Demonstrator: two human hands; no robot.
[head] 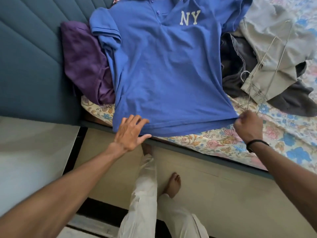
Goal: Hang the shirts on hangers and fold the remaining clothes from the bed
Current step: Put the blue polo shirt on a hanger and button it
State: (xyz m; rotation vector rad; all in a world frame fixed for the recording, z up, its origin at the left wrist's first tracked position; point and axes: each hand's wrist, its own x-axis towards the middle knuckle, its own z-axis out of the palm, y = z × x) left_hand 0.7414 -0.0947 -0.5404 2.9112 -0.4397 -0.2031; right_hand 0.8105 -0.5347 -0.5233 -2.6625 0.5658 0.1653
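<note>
A blue polo shirt (pixel 164 71) with white "NY" letters lies spread face up on the floral bed sheet (pixel 223 141), its hem at the bed's near edge. My left hand (pixel 131 133) rests with straight, spread fingers on the hem's left corner. My right hand (pixel 248 127) is curled into a fist and pinches the hem's right corner. A thin wire hanger (pixel 267 66) lies on the clothes to the right, its lower end reaching toward my right hand.
A purple garment (pixel 84 62) is bunched left of the shirt against the teal padded headboard (pixel 30 57). A beige garment (pixel 274 48) and a dark grey one (pixel 240 62) are piled at the right. My legs and bare feet stand on the floor beside the bed.
</note>
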